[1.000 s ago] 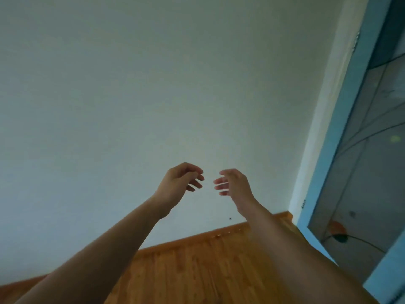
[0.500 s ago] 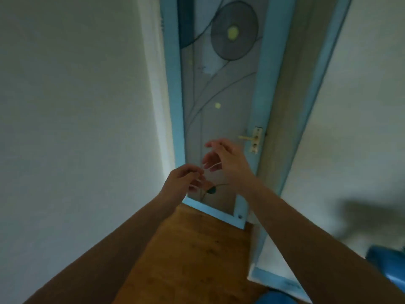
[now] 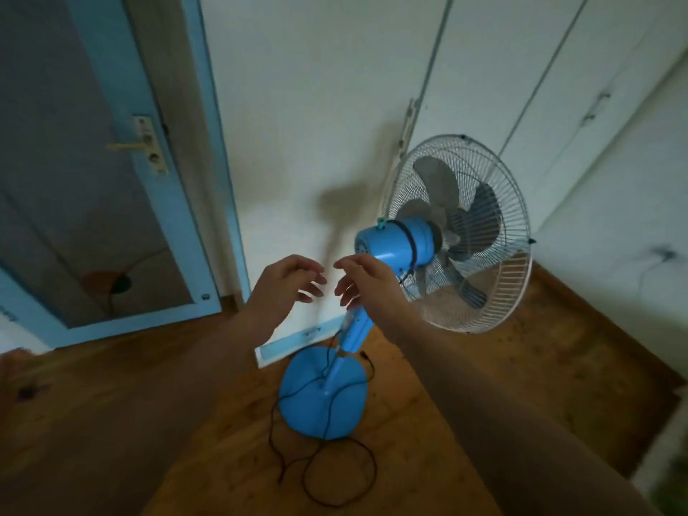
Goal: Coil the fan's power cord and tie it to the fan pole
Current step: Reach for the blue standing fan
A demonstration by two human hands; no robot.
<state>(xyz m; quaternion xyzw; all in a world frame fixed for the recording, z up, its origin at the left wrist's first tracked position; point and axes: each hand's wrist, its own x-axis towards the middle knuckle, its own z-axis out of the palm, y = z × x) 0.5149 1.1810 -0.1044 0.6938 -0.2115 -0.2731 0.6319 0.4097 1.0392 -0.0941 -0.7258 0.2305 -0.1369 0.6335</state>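
We're hovering left hand (image 3: 278, 292) and right hand (image 3: 368, 286) empty, fingers loose, near fan pole (image 3: 357, 331); power cord (image 3: 374, 472) sprawling over open floor (image 3: 223, 459).

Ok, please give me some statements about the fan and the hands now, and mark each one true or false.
1. The power cord lies loose across the base and the wooden floor. True.
2. The left hand grips the cord. False: it holds nothing.
3. The right hand is empty. True.
4. The fan lies on its side. False: it stands upright on its base.
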